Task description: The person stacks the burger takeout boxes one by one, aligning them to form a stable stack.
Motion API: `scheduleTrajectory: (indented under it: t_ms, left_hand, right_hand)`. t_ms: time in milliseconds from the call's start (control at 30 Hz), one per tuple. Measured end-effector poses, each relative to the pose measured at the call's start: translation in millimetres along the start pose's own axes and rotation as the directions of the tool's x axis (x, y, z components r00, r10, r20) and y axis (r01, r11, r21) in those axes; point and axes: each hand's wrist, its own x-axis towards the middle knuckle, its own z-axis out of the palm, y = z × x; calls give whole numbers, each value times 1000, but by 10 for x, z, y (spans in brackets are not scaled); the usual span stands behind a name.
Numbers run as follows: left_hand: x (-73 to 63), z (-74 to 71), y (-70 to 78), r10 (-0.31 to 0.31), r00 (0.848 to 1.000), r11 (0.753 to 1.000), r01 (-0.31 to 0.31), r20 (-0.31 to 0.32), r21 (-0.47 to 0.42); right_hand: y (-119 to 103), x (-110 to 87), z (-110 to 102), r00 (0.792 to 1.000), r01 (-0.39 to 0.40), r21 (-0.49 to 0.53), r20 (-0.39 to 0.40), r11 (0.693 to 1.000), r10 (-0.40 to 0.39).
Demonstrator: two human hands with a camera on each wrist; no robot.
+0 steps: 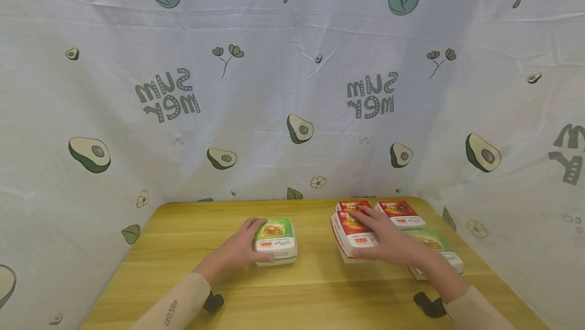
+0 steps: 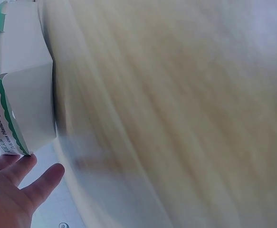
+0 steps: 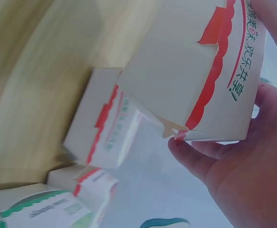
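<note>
A green-topped burger box [image 1: 275, 242] sits on the wooden table, left of centre. My left hand [image 1: 242, 244] grips it from the left, thumb along the front and fingers round the back. In the left wrist view, fingertips touch the end of this white box [image 2: 26, 99] with its green scalloped edge. Right of centre, my right hand [image 1: 388, 238] holds a red-topped burger box [image 1: 353, 231] by its sides. This box [image 3: 176, 66] is up off the table in the right wrist view, its red-edged side facing the camera.
Behind the held red box stands another red-topped box [image 1: 347, 205]. Farther right are a red-topped box [image 1: 398, 212] and a green-topped box [image 1: 431, 242], partly behind my right forearm. A printed curtain [image 1: 274, 91] hangs close round the table's back and sides.
</note>
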Motion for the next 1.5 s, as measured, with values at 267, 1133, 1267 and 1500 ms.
scheduleTrajectory:
  t_ms: [267,1133,1267,1500]
  left_hand:
    - [-9,-16,27,-7,1000,1000,7,-25,-2]
    - [64,-3,13,34,999,999,-34,-28,2]
    - [69,11,2,27,999,1000,-27,-24,3]
    - [57,22,11,15,1000,1000,-15,-16,1]
  right_hand:
    - [-194,160,-62,1000,23,-10,-4,1000,-23]
    - [-586,568,0,996,73,38,55,997,-75]
    - [-634,610,21,994,87,41,59,995,-89]
    - [-693,687,94,995,85,21,51,996,-86]
